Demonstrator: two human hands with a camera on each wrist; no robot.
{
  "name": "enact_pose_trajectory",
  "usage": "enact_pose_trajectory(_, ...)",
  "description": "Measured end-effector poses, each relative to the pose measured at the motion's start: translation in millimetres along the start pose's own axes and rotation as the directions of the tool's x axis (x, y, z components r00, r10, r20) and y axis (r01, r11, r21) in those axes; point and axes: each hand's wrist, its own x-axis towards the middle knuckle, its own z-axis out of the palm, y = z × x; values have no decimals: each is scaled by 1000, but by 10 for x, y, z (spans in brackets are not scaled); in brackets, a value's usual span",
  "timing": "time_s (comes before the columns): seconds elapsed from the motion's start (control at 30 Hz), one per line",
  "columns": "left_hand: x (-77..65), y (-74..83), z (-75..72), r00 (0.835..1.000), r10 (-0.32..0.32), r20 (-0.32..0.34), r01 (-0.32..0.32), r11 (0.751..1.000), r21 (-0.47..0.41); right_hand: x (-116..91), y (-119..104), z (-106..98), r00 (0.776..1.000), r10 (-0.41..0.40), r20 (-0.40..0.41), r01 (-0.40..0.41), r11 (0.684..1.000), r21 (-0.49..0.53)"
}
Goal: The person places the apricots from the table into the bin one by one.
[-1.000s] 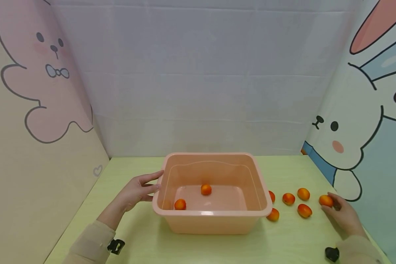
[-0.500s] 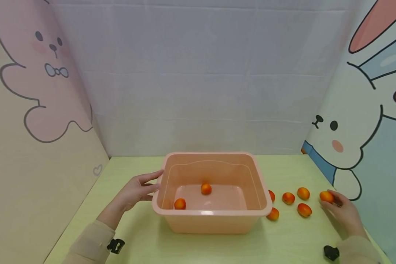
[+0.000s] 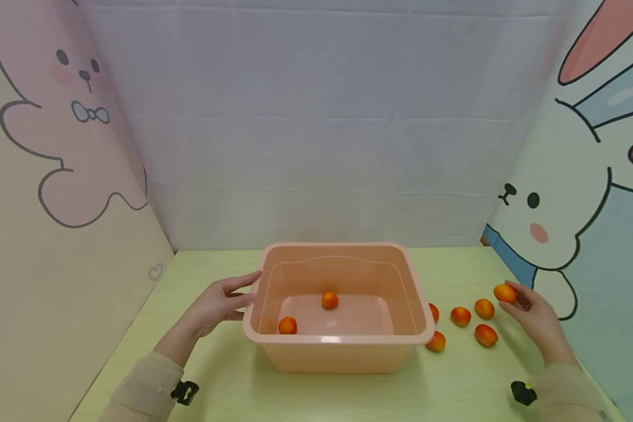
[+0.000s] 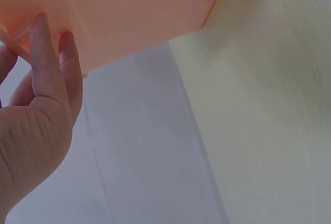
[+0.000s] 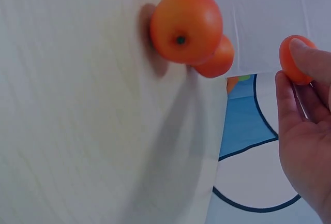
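Note:
A pink plastic basin [image 3: 343, 356] stands on the table with two small round orange-red fruits [image 3: 329, 300] on its floor. The left hand [image 3: 223, 306] touches the basin's left rim and outer side with extended fingers; in the left wrist view, fingertips [image 4: 42, 30] rest against the outer wall below the rim. On the right, the right hand [image 3: 538, 319] pinches an oval orange-red fruit [image 3: 504, 293] between thumb and fingers, raised off the table. The right wrist view shows this held fruit [image 5: 295, 58] apart from the others. Several similar fruits [image 3: 486, 335] lie between the basin and the right hand.
Two of the loose fruits [image 3: 436, 341] sit close beside the basin's right side, partly hidden by it. A pale wall [image 3: 316, 146] backs the light green table [image 3: 216, 375]. Side panels with a bear [image 3: 84, 117] and a rabbit [image 3: 554, 234] stand left and right.
The right hand has lifted the fruit off the table and moved it up and leftward. The left hand and the basin look unmoved.

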Motion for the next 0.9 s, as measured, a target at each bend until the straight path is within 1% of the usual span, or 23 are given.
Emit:
enact_pose_trajectory(0.2,8,6,-4,1000,-2,2,2,1000,2,69,-283,-4,998,-68,-3,68,998,4)
enact_pose_trajectory(0.5,3,6,-4,1000,-13,-8,13,1000,-2,174,-824,-23,985,-175,14,174,984,26)
enact_pose_trajectory(0.67,2,10,-7,1000,-14,-13,14,1000,-2,272,-1110,-57,958,-285,16,283,955,87)
enact_pose_trajectory(0.77,5,8,-7,1000,-11,-14,11,1000,0,324,-1301,-73,942,-336,20,332,937,111)
enact_pose_trajectory(0.9,16,1,0,1000,-7,-5,7,1000,-3,396,-1570,-74,912,-409,35,402,907,124)
